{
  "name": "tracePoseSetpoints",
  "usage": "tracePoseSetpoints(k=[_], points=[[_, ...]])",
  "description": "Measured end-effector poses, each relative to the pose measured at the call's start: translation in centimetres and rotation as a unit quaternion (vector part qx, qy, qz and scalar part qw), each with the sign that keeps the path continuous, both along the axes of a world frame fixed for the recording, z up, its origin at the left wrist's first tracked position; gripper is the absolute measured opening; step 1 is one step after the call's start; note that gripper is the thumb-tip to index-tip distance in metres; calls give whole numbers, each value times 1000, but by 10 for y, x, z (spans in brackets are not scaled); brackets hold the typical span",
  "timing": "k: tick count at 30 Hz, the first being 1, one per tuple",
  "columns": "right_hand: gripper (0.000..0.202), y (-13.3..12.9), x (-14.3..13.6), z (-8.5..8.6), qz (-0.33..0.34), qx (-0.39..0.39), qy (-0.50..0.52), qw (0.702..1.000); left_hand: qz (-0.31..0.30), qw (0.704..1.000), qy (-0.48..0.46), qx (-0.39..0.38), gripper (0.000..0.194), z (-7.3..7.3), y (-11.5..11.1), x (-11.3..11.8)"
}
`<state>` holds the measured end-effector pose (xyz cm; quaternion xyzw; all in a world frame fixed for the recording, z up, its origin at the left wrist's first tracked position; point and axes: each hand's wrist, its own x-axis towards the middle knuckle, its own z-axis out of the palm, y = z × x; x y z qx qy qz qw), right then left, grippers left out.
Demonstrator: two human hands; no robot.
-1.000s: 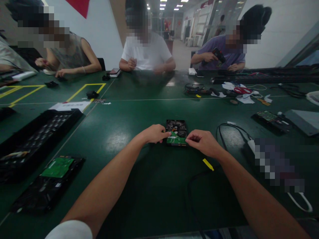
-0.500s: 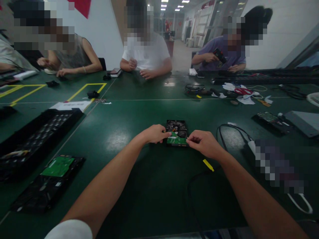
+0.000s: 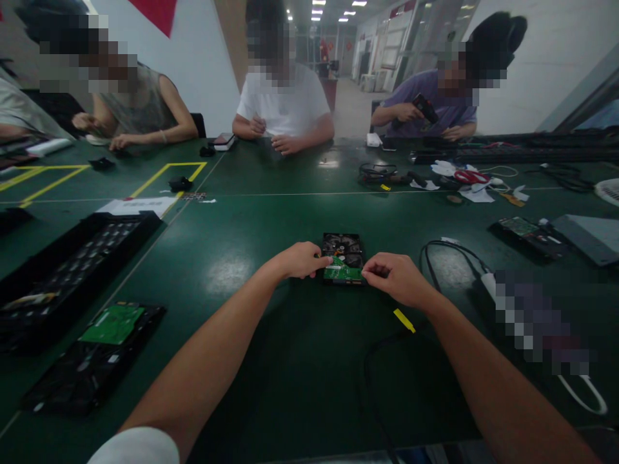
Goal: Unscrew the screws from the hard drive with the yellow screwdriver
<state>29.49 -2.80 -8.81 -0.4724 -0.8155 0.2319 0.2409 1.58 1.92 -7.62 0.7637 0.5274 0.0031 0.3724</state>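
"How do the person's arms lie?"

"The bare left forearm [image 3: 215,341] and the bare right forearm [image 3: 478,367] reach in from the near edge of the dark green worktop [image 3: 300,386], wide apart there and slanting toward each other."

"And the hands?"

"The bare left hand [image 3: 300,258] shows its back, thumb stretched toward the bare right hand [image 3: 397,277], its fingers curled beneath."

"What of the right?"

"Its thumb and forefinger meet near the tips, the other fingers folded in."
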Motion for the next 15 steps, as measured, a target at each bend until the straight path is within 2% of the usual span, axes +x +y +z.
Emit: tracePoseSetpoints(k=[7, 9, 12, 15], points=[[9, 1, 3, -8, -25, -4, 5, 1000, 2, 1000, -11, -14, 48, -3, 3, -2], [9, 1, 0, -3, -30, 1, 12, 999, 2, 1000, -16, -19, 51, -3, 4, -3], [16, -7, -14, 25, -69, 46, 54, 995, 8, 999, -29, -27, 55, -4, 4, -4], [33, -40, -24, 63, -87, 134, 120, 980, 5, 999, -33, -25, 56, -3, 4, -5]])
